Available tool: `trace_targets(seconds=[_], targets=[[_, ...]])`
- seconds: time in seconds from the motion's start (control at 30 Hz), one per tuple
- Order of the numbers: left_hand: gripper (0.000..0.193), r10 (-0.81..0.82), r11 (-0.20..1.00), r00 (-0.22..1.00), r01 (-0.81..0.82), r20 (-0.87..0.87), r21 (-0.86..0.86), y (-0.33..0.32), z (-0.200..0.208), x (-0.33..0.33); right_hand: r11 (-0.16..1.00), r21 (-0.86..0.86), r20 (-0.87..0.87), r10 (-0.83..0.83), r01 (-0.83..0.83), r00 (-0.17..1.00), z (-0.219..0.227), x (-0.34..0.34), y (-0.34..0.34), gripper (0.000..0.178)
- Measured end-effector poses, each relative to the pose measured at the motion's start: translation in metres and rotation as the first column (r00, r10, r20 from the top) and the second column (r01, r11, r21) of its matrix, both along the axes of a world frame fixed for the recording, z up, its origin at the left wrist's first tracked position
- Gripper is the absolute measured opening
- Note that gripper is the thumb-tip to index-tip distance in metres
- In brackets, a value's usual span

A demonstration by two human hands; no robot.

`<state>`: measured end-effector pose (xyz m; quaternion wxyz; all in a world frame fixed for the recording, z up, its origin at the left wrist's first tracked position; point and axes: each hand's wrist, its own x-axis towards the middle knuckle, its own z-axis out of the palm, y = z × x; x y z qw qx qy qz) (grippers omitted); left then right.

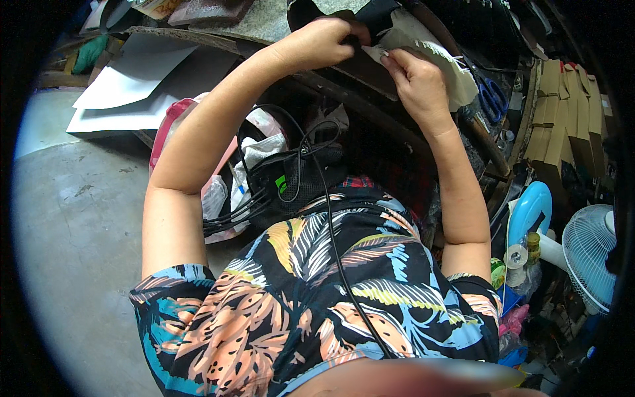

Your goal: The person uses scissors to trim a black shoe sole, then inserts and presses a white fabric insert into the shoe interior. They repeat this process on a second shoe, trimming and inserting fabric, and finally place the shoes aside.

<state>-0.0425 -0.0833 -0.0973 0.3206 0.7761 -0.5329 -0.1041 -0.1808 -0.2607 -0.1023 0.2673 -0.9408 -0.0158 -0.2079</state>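
Both my arms reach up to the bench edge at the top of the head view. My left hand (329,41) is closed, its fingers curled against a piece of black material (378,16) that looks like leather or fabric. Just to its right, my right hand (418,83) pinches the corner of an off-white cloth piece (461,81) with a frayed edge. The cloth lies next to the black material, partly behind my right hand. My left fingertips are partly hidden, so their exact grip does not show.
Blue-handled scissors (491,99) lie right of the cloth. Large white sheets (135,79) jut out at the left. A bag with black cables (284,175) sits below the bench. Flat cardboard boxes (559,119) and a white fan (589,255) stand at the right.
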Motion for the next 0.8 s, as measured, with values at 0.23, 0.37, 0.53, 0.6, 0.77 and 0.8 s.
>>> trace_targets(seconds=[0.23, 0.37, 0.53, 0.6, 0.77, 0.8], targets=[[0.031, 0.018, 0.998, 0.948, 0.004, 0.318, -0.067, -0.01, -0.008, -0.012, 1.0, -0.005, -0.049, 0.029, -0.029, 0.998, 0.001, -0.001, -0.003, 0.02], [0.022, 0.009, 0.994, 0.958, 0.023, 0.288, -0.108, 0.006, -0.01, -0.004, 0.998, -0.039, -0.019, 0.043, -0.044, 0.999, 0.006, -0.003, -0.001, 0.022], [0.015, 0.087, 0.968, 0.889, 0.031, 0.45, -0.247, 0.009, -0.014, -0.014, 0.997, -0.063, -0.039, 0.03, -0.033, 0.999, 0.005, -0.006, 0.004, 0.023], [0.012, 0.145, 0.964, 0.863, -0.012, 0.485, -0.266, 0.006, -0.013, -0.016, 0.987, -0.161, 0.056, 0.034, -0.025, 0.998, 0.002, -0.003, 0.005, 0.022], [0.01, 0.177, 0.966, 0.89, -0.076, 0.42, -0.246, 0.008, 0.0, -0.01, 0.996, -0.092, 0.002, 0.002, -0.002, 1.0, -0.004, 0.003, 0.0, 0.021], [0.012, 0.158, 0.963, 0.918, -0.063, 0.362, -0.261, 0.01, 0.002, -0.012, 0.997, -0.074, 0.008, -0.001, 0.002, 1.0, -0.004, 0.003, -0.001, 0.021]])
